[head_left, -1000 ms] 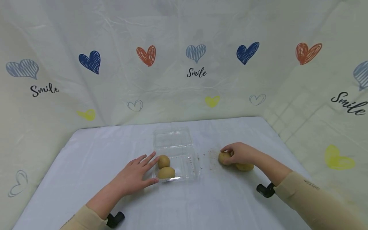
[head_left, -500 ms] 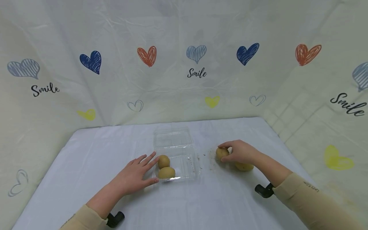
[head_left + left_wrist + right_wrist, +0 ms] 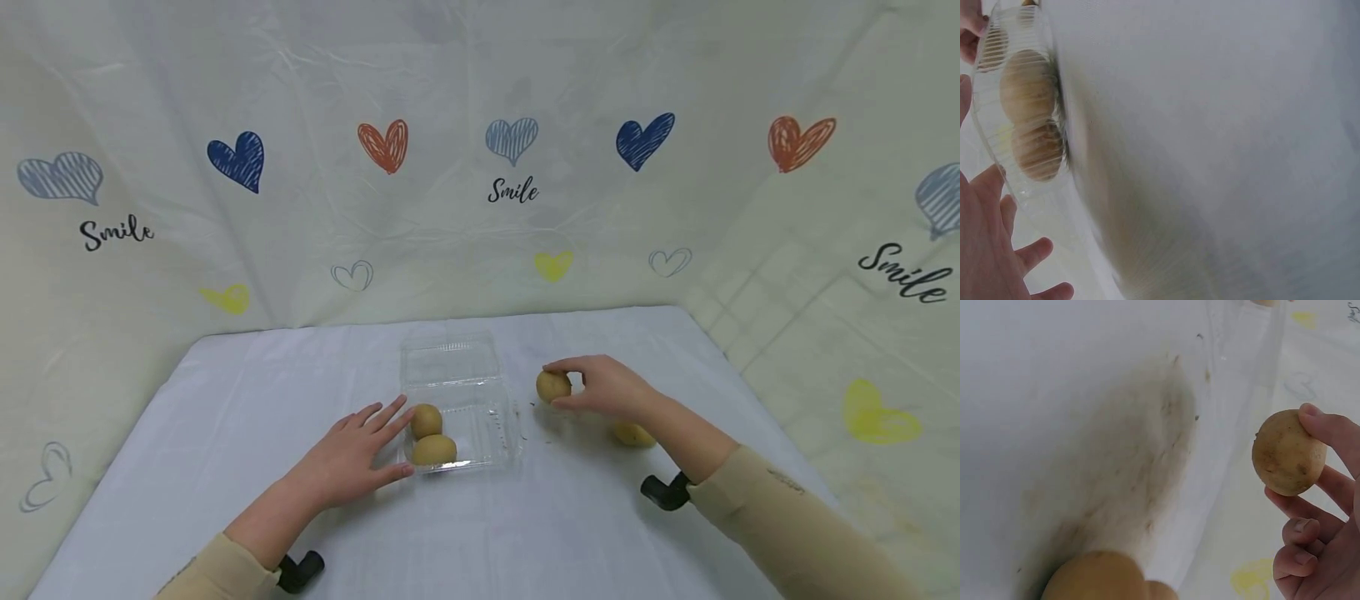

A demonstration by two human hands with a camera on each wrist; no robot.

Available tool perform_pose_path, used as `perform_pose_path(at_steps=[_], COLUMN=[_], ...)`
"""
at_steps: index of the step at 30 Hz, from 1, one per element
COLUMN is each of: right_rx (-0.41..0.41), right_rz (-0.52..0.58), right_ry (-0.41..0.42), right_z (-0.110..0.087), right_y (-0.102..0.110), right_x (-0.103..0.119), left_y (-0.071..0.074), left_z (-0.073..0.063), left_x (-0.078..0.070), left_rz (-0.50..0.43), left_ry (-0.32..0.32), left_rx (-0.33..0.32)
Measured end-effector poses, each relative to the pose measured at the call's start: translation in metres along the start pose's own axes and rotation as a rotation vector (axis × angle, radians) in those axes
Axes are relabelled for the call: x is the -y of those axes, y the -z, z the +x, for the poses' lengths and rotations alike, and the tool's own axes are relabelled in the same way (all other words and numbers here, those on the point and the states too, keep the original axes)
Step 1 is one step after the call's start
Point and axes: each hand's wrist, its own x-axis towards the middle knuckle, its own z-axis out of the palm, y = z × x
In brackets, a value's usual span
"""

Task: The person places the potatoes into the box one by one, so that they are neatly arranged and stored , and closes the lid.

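A potato (image 3: 552, 387) is pinched between the thumb and fingers of my right hand (image 3: 609, 388), held above the table right of the container. In the right wrist view the same potato (image 3: 1288, 453) shows dark specks on its skin. My left hand (image 3: 347, 457) spreads its straight fingers at the left edge of the clear plastic container (image 3: 480, 433), fingertips touching its rim. Inside, on the left, sit a round potato (image 3: 427, 422) and an oval potato (image 3: 435, 451) side by side. The left wrist view shows them through the ribbed wall.
The container's lid (image 3: 450, 362) lies folded back behind it. Another potato (image 3: 632, 434) rests on the table under my right wrist; the right wrist view shows a potato (image 3: 1094, 578) with part of one more beside it. Dirt crumbs (image 3: 1175, 440) lie on the white cloth (image 3: 480, 542).
My right hand has lifted the potato off the table and carried it left toward the container, uncovering more of the potato beneath the wrist. My left hand has stayed put.
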Motion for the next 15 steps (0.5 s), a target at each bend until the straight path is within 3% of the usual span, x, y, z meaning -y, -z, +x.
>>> perform_pose_path(at_steps=[15], right_rx=[0.021], right_rz=[-0.011], right_ry=[0.17], right_z=[0.026], right_y=[-0.017], right_x=[0.059], left_y=[0.003], left_z=[-0.001], left_x=[-0.001], left_rz=[-0.006], left_ry=[-0.004], left_rx=[0.002])
